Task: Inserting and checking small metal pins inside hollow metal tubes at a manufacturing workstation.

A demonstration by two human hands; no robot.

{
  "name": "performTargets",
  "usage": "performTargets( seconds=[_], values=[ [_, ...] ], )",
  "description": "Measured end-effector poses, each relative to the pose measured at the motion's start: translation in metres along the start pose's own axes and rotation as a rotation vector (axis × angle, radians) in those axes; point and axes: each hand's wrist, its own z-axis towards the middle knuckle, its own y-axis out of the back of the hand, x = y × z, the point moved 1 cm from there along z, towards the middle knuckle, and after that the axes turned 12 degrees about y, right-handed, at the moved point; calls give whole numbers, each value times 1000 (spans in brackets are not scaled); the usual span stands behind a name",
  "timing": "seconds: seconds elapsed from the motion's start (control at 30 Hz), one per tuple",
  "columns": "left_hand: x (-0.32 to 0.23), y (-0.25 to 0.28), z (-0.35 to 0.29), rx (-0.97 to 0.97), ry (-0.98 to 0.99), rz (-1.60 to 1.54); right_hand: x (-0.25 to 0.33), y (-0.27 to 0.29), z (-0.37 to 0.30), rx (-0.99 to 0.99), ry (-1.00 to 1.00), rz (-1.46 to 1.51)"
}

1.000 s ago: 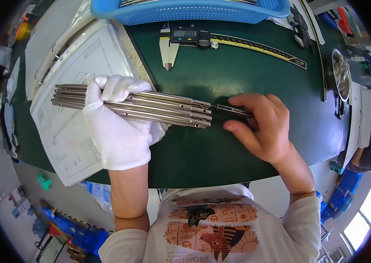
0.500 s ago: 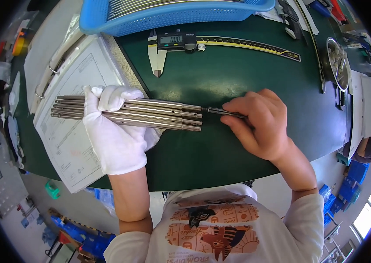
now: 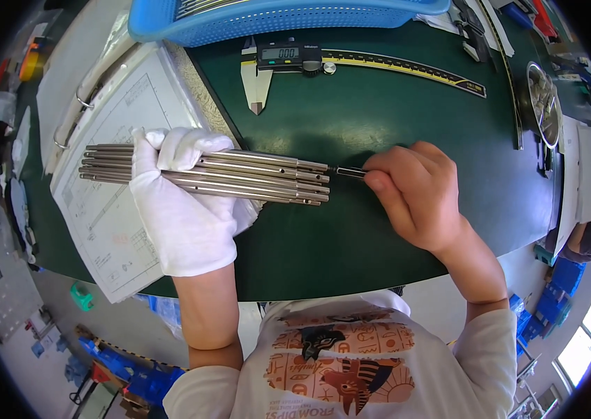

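My left hand (image 3: 187,220), in a white glove, is wrapped round a bundle of several long shiny metal rods (image 3: 260,183) with small holes near their right ends. The rods lie roughly level, pointing right, their ends unevenly lined up. My bare right hand (image 3: 417,192) pinches a slim metal tool (image 3: 351,172) between thumb and fingers. Its dark tip meets the right end of an upper rod; whether it sits inside the bore I cannot tell. The tool's rear is hidden by my fingers.
Beyond the rods a digital caliper (image 3: 288,59) lies on the green tabletop (image 3: 407,112). A blue basket (image 3: 295,24) of rods stands at the far edge. An open ring binder with drawings (image 3: 110,216) lies under my left hand. At right are a steel ruler (image 3: 508,91) and a metal bowl (image 3: 544,105).
The tool has straightened into line with the rod, and less of it shows past my right fingers. The rods have shifted slightly in my left hand, their right ends now more staggered.
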Motion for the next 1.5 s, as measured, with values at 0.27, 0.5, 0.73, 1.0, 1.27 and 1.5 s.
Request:
performTargets(
  seconds=[0.27,0.5,0.73,1.0,1.27,1.5],
  values=[
    [3,-3,-1,-100,-61,84,-2,-3,-2,-2,4,-89],
    [3,-1,-1,-55,-54,88,-1,-2,0,-73,-43,-31],
    [3,0,-1,-59,-53,96,3,-1,3,-119,-106,22],
    [2,3,2,-119,-84,112,1,1,3,-60,-147,34],
    [1,3,1,-112,-72,108,-4,-2,-2,-45,-62,-17],
    [2,2,0,-109,-61,97,-8,-3,-3,-19,-24,-16]
  ],
)
